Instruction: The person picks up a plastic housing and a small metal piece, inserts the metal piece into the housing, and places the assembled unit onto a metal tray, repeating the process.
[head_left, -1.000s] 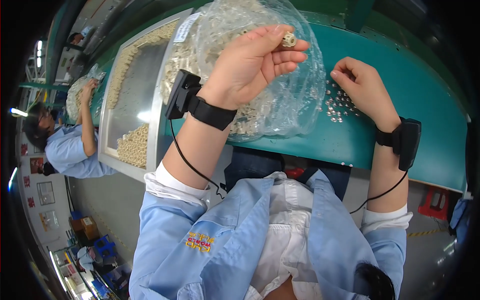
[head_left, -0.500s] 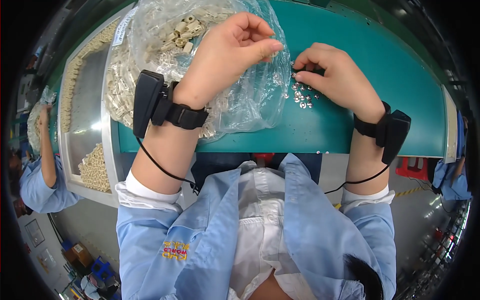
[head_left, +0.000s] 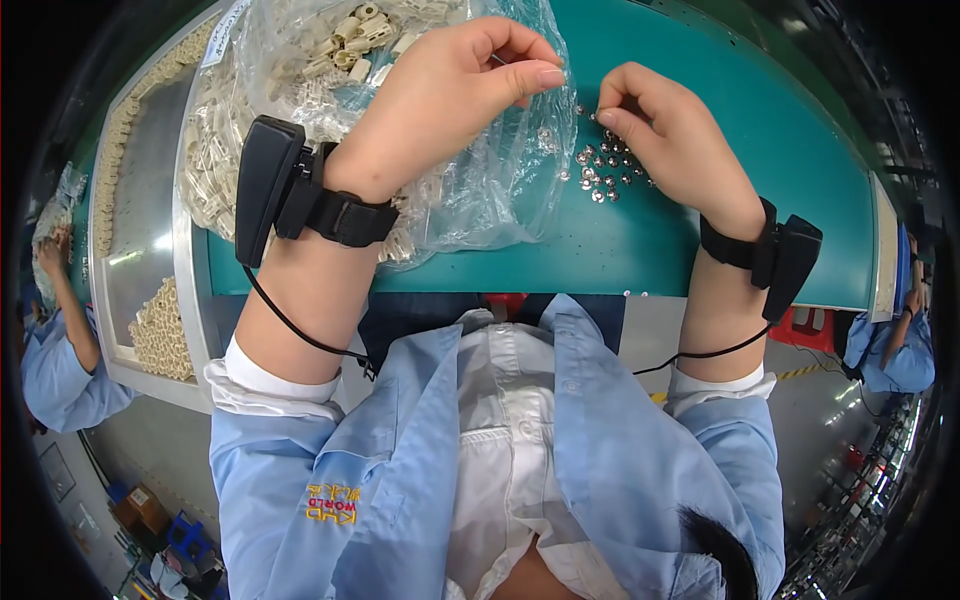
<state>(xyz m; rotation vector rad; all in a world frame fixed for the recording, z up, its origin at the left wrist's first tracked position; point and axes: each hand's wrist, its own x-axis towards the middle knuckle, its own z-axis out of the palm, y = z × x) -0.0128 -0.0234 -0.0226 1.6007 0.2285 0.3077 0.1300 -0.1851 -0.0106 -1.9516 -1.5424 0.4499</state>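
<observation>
My left hand [head_left: 462,92] is raised over the right part of a clear plastic bag [head_left: 490,205] full of cream plastic parts [head_left: 355,38]. Its thumb and fingers are pinched; what they hold, if anything, is hidden. Just to the right, my right hand [head_left: 672,128] hovers over the far edge of a loose pile of small round metal parts [head_left: 598,172]. Thumb and forefinger meet at the tips there, and anything between them is too small to make out. Both wrists wear black straps with a black device.
The green table [head_left: 760,210] lies beneath the bag and the metal parts. At the left, a metal-framed tray [head_left: 150,225] carries stacked rows of cream parts. People in blue sleeves work at the far left and far right. A red stool [head_left: 800,328] stands beyond the front edge.
My right hand has risen slightly from the metal pile, and its thumb and forefinger have closed together. The left hand stays pinched over the bag. The whole view has shifted a little.
</observation>
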